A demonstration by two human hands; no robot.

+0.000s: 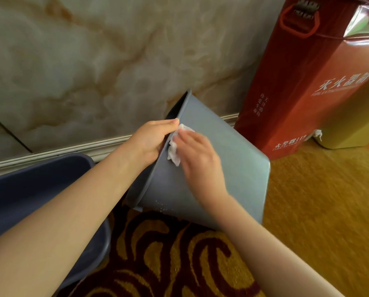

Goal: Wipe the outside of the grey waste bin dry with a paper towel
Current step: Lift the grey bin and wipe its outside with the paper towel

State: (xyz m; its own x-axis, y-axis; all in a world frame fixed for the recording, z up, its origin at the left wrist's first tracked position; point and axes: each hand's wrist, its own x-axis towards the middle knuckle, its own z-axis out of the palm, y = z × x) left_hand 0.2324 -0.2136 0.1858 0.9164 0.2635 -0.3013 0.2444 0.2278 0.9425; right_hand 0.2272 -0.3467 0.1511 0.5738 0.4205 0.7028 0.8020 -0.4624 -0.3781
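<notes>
I see the grey waste bin (226, 168) tipped on its side over the patterned carpet (162, 254), mouth turned toward the marble wall (83, 61), base toward the red fire extinguisher box (297, 93) just beside it. My left hand (151, 140) clamps the bin's rim. My right hand (198, 157) (blurred) presses a crumpled paper towel (175, 151) flat against the bin's outer side, close under the rim. Left of the bin, touching or nearly so, sits a dark blue tub (29, 194). Droplets show low on the bin's side.
</notes>
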